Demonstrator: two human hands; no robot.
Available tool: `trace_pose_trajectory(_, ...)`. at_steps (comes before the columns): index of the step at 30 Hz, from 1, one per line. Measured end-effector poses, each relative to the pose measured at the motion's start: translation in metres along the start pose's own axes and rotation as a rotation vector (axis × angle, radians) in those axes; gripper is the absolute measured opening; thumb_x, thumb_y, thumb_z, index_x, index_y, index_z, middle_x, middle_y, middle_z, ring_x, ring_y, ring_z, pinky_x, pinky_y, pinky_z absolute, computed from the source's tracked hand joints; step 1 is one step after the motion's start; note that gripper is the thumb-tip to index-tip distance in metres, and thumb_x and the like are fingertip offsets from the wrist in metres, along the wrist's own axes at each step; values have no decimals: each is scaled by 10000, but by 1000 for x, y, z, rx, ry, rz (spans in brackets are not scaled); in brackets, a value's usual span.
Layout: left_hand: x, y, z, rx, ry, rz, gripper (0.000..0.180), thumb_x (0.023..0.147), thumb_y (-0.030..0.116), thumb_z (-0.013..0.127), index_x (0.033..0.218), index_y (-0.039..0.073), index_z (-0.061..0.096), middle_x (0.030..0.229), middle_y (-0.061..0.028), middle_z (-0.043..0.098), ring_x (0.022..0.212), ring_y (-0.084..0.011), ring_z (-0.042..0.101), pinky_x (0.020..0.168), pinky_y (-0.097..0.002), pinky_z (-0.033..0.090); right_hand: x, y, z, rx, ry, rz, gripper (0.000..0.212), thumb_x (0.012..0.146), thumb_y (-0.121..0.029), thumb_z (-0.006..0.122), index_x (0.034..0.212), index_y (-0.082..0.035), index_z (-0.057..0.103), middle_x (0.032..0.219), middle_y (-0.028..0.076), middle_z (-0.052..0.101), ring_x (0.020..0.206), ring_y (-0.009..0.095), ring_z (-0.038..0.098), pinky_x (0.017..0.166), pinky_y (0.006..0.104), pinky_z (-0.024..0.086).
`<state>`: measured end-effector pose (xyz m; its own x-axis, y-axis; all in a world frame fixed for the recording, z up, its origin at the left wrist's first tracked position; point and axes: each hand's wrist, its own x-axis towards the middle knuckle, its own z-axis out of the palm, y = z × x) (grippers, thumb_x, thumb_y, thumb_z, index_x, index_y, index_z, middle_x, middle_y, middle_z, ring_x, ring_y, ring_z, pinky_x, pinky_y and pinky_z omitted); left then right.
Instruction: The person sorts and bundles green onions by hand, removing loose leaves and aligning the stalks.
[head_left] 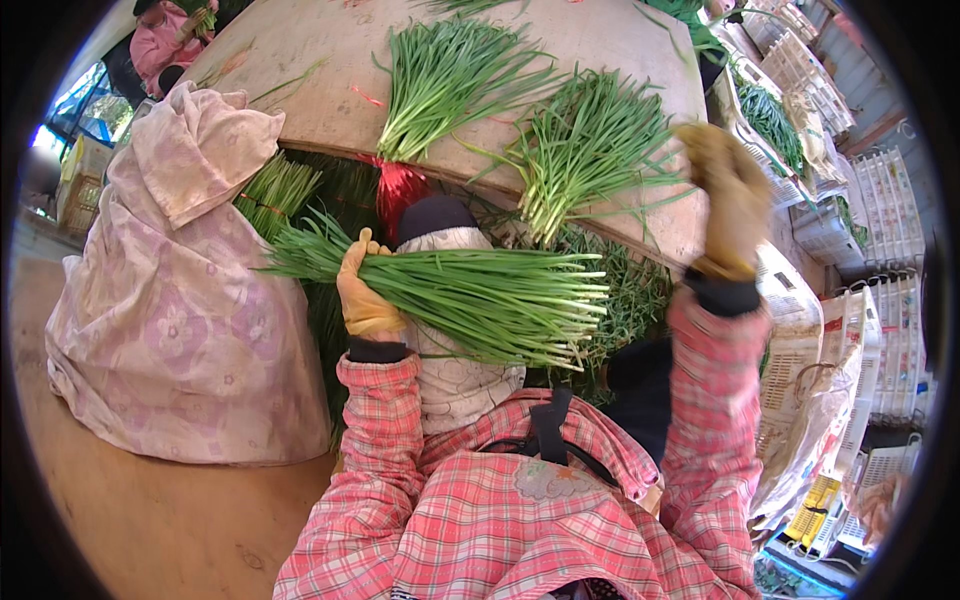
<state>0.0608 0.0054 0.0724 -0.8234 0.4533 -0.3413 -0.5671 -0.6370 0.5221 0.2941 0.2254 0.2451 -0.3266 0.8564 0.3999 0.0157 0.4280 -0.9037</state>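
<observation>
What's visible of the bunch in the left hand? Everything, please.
The bunch is many long, thin, fresh-looking green leaves, loosely aligned, with no tie visible. It lies crosswise in front of the person: leafy tips to the left, pale whitish stem ends to the right, slightly uneven. The gloved left hand grips it nearer the tips. Whether it also rests on anything below, I can't tell.

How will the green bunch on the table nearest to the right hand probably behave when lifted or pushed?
The green bunch would likely be floppy toward its thin, splayed leaf tips. It may come apart, since no band shows around it. Its pale stalk ends seem to overhang the table edge, so pushing that way might tip it off.
</observation>
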Motion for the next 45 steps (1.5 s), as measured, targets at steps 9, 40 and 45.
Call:
trace_pose_trajectory(9, -2, -3, 10, 39, 57, -30, 329, 824, 87, 541, 1131, -10, 474, 735, 1, 484, 677, -131, 503, 649, -272, 462, 4, 110, 224, -234, -286, 111, 235, 810, -229, 612, 795, -4, 679, 676, 71, 649, 616, 120, 570, 592, 282, 459)
trace_pose_trajectory(40, 14, 1, -11, 178, -74, -23, 230, 756, 71, 560, 980, 29, 530, 679, -58, 523, 621, -198, 523, 631, -341, 478, -159, 95, -28, -644, -440, -85, 224, 840, -276, 559, 861, -64, 629, 686, 126, 596, 674, 313, 584, 644, 408, 447)
trace_pose_trajectory(45, 1, -3, 1, 88, -47, -11, 231, 787, 95, 562, 1011, 41, 561, 715, -72, 558, 638, -196, 548, 632, -340, 483, -166, 99, 6, -420, -530, 113, 283, 790, -303, 631, 849, -29, 671, 709, 169, 618, 648, 317, 610, 583, 386, 473)
